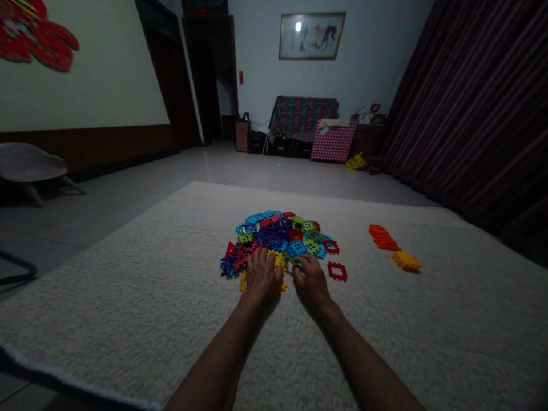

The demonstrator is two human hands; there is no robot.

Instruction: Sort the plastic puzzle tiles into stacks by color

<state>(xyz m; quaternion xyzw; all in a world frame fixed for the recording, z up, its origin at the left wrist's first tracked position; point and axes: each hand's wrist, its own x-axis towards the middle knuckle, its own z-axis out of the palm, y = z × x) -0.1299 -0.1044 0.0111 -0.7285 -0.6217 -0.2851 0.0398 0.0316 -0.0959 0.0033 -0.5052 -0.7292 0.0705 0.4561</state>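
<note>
On the rug sits a heap of colourful plastic interlocking blocks, notched square frames in blue, purple, red, green and yellow. At the heap's near edge my left hand is curled down over yellow blocks, which stick out on both sides of it. What lies under its palm is hidden. Just to its right, my right hand has thumb and fingers closed at a green block, mostly covered by the fingers. A red square block lies apart, right of my right hand.
An orange row of blocks and a yellow-orange stack lie farther right on the pale rug. A chair stands at the left. Beyond the rug are a tiled floor, a cloth-covered piece of furniture and a dark curtain.
</note>
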